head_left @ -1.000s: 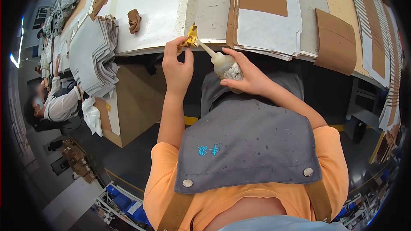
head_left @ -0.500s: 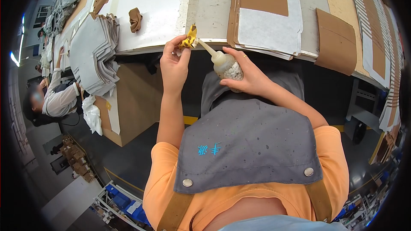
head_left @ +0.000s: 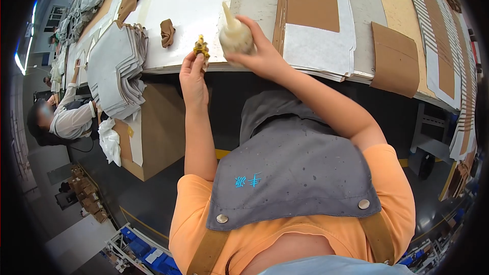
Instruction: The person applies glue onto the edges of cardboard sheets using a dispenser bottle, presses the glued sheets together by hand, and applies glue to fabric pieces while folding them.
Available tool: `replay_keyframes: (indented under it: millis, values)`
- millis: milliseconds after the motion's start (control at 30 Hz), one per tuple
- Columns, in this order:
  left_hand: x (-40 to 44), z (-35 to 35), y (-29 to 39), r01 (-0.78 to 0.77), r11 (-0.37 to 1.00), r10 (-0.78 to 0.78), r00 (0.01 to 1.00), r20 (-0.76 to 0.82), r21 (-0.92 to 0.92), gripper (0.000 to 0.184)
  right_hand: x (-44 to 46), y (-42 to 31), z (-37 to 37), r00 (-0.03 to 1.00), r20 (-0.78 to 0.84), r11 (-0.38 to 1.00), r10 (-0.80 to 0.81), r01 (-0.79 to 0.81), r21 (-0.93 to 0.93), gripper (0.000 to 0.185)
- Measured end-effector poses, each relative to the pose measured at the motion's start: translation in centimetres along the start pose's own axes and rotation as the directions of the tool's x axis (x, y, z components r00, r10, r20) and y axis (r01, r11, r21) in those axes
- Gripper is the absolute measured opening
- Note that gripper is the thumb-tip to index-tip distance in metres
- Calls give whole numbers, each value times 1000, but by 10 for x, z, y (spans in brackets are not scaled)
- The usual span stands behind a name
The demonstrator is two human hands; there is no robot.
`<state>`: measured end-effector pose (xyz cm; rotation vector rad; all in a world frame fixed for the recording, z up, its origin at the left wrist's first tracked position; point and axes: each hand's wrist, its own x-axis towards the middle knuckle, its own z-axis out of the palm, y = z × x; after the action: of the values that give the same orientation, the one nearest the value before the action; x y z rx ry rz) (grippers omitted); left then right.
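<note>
A small yellow piece with dark spots (head_left: 201, 46) is pinched between the thumb and fingers of my left hand (head_left: 194, 77), at the table's front edge. My right hand (head_left: 267, 53) is wrapped round a pale squeeze bottle (head_left: 236, 36), whose narrow nozzle points up and slightly left. The bottle is over the table's front part, to the right of the yellow piece and apart from it. A crumpled brown piece (head_left: 167, 33) lies on the white table top (head_left: 196, 0), beyond my left hand.
Layered grey sheets (head_left: 114, 66) overhang the table at the left, above a cardboard box (head_left: 160, 132). Brown and white sheets (head_left: 316, 40) lie right of the bottle, with a brown panel (head_left: 395, 58) over the edge. A co-worker (head_left: 69, 119) sits at far left.
My right hand has lifted the bottle up and left, away from the yellow piece, and tipped it more upright. My left hand has moved left and slightly down with the yellow piece.
</note>
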<state>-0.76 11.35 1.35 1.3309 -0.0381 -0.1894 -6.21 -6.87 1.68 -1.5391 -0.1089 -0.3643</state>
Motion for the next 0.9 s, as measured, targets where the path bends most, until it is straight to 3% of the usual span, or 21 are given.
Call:
replay_keyframes:
  millis: [133, 233, 400, 467, 533, 600, 700, 900]
  values:
    - [36, -20, -1, -53, 997, 58, 993, -104, 51, 20, 68, 41, 24, 962, -216, 983, -166, 144, -117, 79]
    - [66, -34, -16, -72, 990, 90, 983, -158, 119, 19, 91, 81, 22, 994, -101, 928, 37, -72, -366, 80]
    - [88, -43, -40, -36, 953, 84, 985, -150, 301, 20, 94, 78, 14, 983, -44, 922, 177, -181, -341, 83]
    - [101, -50, -52, -103, 900, 170, 978, -123, 424, 21, 93, 80, 12, 981, -43, 918, 188, -191, -347, 83]
    - [115, -60, -67, -154, 785, 268, 958, -105, 600, 21, 93, 83, 12, 982, -22, 905, 189, -183, -384, 83]
    - [125, -70, -76, -167, 576, 380, 921, -81, 800, 23, 92, 82, 12, 985, -18, 892, 173, -165, -420, 84]
    - [120, -66, -71, -166, 369, 487, 873, -38, 915, 26, 96, 84, 10, 987, -19, 881, 158, -149, -449, 87]
    - [100, -58, -34, -266, 497, 531, 846, -47, 826, 28, 100, 80, 3, 989, -4, 868, 151, -135, -478, 92]
